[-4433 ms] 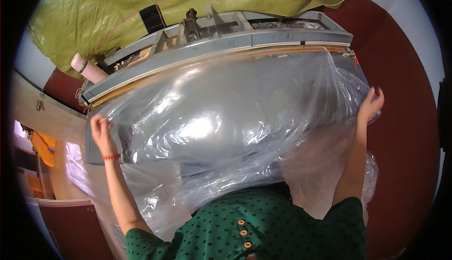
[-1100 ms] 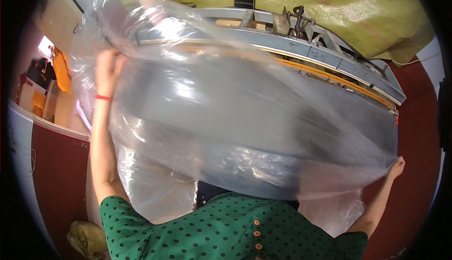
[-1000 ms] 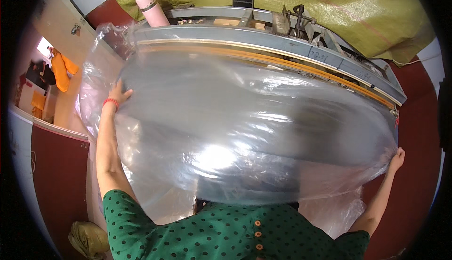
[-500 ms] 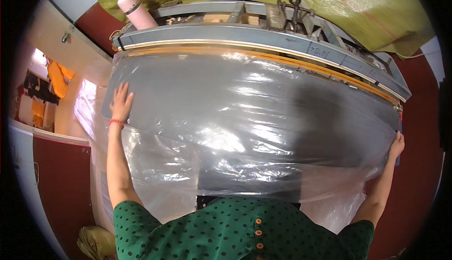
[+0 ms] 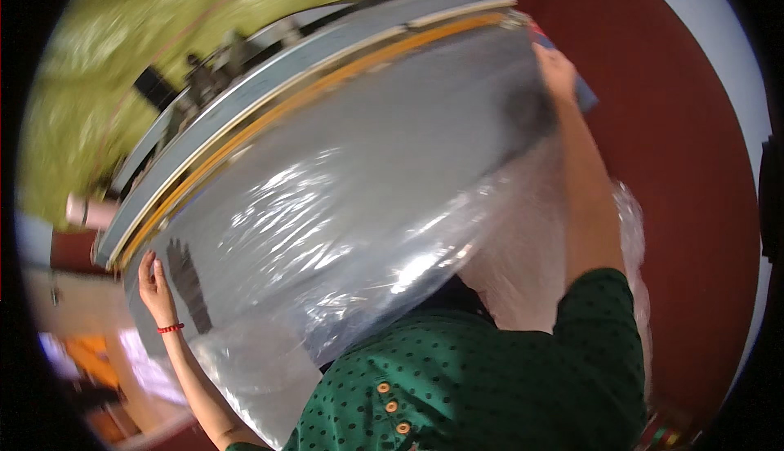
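Holding my left hand (image 5: 155, 288) half-open by the left edge of the bench (image 5: 147, 328); my right hand (image 5: 554, 71) is sitting at the far-right corner, grip unclear; clear film (image 5: 286, 222) is covering the top, likely wanting even tension.

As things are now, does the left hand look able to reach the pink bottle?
Probably yes: the left hand looks open, and the pink bottle is close by. The end of the grey metal frame lies between, but much of the bottle shows beyond it.
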Action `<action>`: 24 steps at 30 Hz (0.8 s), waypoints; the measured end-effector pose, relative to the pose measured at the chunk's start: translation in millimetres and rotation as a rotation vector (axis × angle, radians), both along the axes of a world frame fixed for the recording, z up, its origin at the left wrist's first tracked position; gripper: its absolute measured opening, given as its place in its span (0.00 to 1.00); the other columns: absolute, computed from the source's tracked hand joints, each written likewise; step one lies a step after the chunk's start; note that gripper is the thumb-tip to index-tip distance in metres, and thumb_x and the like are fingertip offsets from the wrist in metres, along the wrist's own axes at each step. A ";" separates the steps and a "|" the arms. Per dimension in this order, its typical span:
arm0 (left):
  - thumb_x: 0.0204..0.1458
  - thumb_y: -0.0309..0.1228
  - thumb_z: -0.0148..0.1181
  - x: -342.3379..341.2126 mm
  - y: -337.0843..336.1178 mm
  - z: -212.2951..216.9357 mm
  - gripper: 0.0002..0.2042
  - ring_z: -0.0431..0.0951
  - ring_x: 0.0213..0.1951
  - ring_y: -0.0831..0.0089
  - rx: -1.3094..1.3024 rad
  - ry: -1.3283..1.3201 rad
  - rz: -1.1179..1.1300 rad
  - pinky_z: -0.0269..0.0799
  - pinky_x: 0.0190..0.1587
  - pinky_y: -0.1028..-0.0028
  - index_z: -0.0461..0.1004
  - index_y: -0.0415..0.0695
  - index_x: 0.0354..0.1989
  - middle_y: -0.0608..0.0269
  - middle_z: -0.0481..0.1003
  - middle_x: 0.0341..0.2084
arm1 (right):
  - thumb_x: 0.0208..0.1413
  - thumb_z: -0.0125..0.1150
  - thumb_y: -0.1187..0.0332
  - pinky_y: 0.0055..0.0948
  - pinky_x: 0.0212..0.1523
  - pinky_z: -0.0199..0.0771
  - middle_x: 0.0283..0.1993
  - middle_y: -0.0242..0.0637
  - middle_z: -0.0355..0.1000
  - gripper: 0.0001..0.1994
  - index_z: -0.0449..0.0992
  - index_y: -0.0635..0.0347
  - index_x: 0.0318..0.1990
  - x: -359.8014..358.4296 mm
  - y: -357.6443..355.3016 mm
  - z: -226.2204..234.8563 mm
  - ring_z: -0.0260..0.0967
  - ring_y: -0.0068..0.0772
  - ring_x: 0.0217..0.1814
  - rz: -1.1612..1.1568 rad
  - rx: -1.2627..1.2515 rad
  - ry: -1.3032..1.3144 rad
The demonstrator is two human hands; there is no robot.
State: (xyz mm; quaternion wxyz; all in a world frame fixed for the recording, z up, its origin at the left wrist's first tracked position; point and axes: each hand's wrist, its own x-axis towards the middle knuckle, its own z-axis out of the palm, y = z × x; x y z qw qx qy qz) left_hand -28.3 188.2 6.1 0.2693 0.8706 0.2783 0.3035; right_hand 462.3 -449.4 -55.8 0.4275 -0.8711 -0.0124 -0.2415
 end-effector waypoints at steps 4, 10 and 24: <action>0.50 0.22 0.48 137.7 -169.4 27.5 0.11 0.69 0.43 0.74 -0.148 0.013 -0.583 0.64 0.46 0.77 0.69 0.38 0.42 0.60 0.70 0.41 | 0.48 0.54 0.53 0.30 0.36 0.65 0.27 0.41 0.72 0.17 0.74 0.61 0.31 10.0 -13.7 -15.4 0.68 0.32 0.31 0.044 0.037 0.003; 0.53 0.30 0.47 206.8 -407.8 11.1 0.14 0.69 0.46 0.69 -0.744 0.448 -1.538 0.61 0.50 0.74 0.67 0.37 0.46 0.58 0.70 0.42 | 0.49 0.53 0.56 0.30 0.35 0.65 0.27 0.41 0.71 0.16 0.73 0.61 0.30 23.8 -27.4 -26.6 0.68 0.32 0.30 0.108 0.180 0.057; 0.45 0.26 0.53 268.4 -520.5 -84.7 0.17 0.72 0.36 0.73 -0.870 0.761 -1.447 0.65 0.43 0.75 0.66 0.38 0.46 0.57 0.72 0.39 | 0.48 0.55 0.60 0.29 0.32 0.65 0.24 0.42 0.71 0.13 0.73 0.62 0.29 21.1 -22.6 -23.1 0.66 0.29 0.26 0.114 0.196 0.008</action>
